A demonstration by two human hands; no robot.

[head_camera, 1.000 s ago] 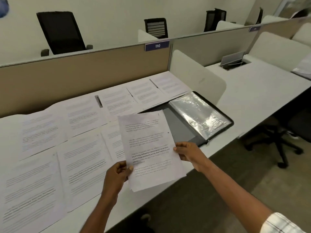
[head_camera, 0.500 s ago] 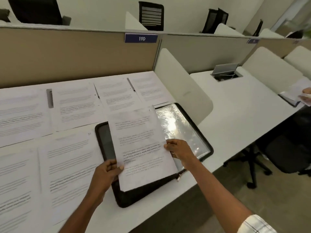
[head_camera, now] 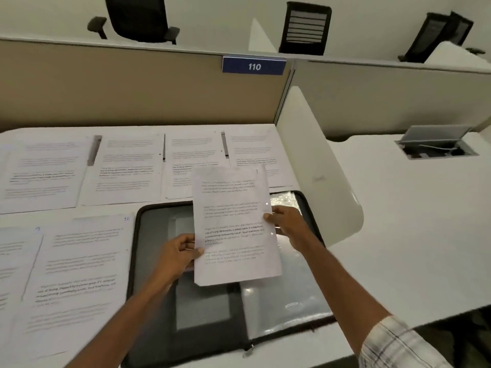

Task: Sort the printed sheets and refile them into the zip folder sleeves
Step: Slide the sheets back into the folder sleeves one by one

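As a person works through the refiling job, the left hand (head_camera: 178, 252) and right hand (head_camera: 288, 224) hold one white printed sheet (head_camera: 233, 227) upright in the air above an open black zip folder (head_camera: 154, 261), apparently to read it before choosing its place. The left fingers (head_camera: 186, 240) pinch the sheet's left edge low down and the right fingers (head_camera: 271, 216) pinch its right edge higher up, which keeps the paper flat and facing the eye. The folder lies against the near edge of the white tabletop (head_camera: 398, 235), with its clear plastic sleeves (head_camera: 287, 301) on the right half, directly under the sheet and ready to receive it. To the folder's left, along the same near edge, more printed sheets lie face up, one with a handwritten 10 in its corner (head_camera: 79, 274). A further row of printed sheets (head_camera: 127, 168) runs side by side along the far edge, spread so that each can be read at a glance. Behind them stands a beige desk partition (head_camera: 132, 88) with a blue plate numbered 110 (head_camera: 254, 66), and black office chairs (head_camera: 138, 14) beyond.
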